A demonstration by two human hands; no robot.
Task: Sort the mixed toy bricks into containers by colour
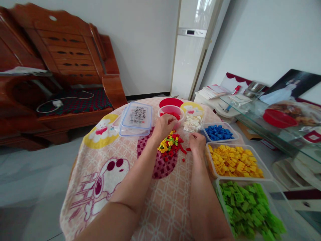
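My left hand [165,126] is at the near rim of a round pink tub [181,117] that holds red building bricks [173,114]. Its fingers are bent together, and whatever they hold is hidden. My right hand [197,143] rests low over the cloth, just nearer than a heap of white bricks [192,124]. The fingertips there are pinched, and I cannot make out anything between them. Between the hands lies a loose mixed pile of red, yellow and green bricks [170,144], with a few red ones scattered to its right.
Along the right side stand clear boxes of blue bricks [218,132], yellow bricks [235,160] and green bricks [247,209]. Stacked clear lids [136,117] lie at the left, and a red lid [170,103] lies behind the tub. A patterned cloth [100,144] covers the round table.
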